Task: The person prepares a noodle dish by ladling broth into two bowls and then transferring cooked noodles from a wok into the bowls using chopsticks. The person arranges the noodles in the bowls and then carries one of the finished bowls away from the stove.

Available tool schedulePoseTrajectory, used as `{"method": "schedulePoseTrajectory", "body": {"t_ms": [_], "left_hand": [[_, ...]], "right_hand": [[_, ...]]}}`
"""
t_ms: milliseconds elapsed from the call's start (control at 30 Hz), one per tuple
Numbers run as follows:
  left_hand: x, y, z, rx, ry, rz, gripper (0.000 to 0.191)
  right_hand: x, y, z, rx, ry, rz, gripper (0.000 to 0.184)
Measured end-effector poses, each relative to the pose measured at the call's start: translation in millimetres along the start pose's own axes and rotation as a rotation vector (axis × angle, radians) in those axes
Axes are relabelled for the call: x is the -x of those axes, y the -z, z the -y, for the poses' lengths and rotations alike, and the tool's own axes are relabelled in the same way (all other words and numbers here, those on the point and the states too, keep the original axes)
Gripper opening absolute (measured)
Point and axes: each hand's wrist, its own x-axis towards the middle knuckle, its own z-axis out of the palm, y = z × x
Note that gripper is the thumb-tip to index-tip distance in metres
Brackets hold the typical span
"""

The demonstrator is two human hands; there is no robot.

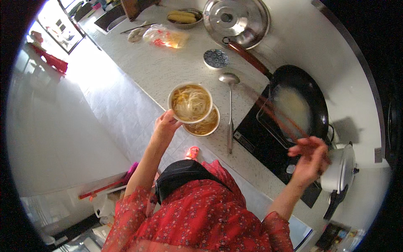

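My left hand [167,123] grips the rim of a white bowl [192,102] of noodles in brown broth. That bowl partly covers a second bowl of noodle soup [204,126] at the counter's front edge. In my right hand [310,157] is a pair of long wooden chopsticks [280,118], blurred, their tips pointing up and left past the wok. A black wok [318,100] with a brown handle sits over the cooktop and has some pale liquid in it. A long-handled metal ladle [230,116] lies on the counter, right of the bowls.
A black induction cooktop [252,148] carries a wire rack [267,126]. Beside it stands a pressure cooker [338,170]. Farther back are a small patterned bowl [216,59], a large metal lid [236,22], a plastic bag [165,37] and a dish of corn [182,17].
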Motion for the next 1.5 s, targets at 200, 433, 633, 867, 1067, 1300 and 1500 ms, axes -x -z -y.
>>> {"method": "schedulePoseTrajectory", "body": {"t_ms": [200, 433, 633, 867, 1067, 1300, 1500], "left_hand": [[4, -11, -15, -0.080, -0.085, -0.036, 0.023], [-5, 34, -16, 0.205, -0.020, -0.005, 0.049], [-9, 73, -13, 0.176, -0.072, -0.071, 0.045], [-28, 104, 2, 0.168, -0.094, -0.102, 0.046], [-36, 121, 18, 0.241, -0.083, -0.129, 0.045], [-37, 129, 28, 0.247, -0.061, -0.144, 0.043], [-40, 134, 33, 0.259, -0.029, -0.142, 0.042]], "right_hand": [[-49, 82, 25, 0.579, -0.027, 0.032, 0.028], [-55, 78, -42, 0.622, -0.092, 0.438, 0.021], [-77, 93, -54, 0.724, -0.116, 0.139, 0.024], [-91, 76, -74, 0.427, -0.158, 0.075, 0.031], [-91, 106, -83, 0.397, -0.277, -0.041, 0.032], [-87, 119, -48, 0.561, -0.292, -0.047, 0.032], [-98, 179, -41, 0.529, -0.215, -0.178, 0.032]]}}
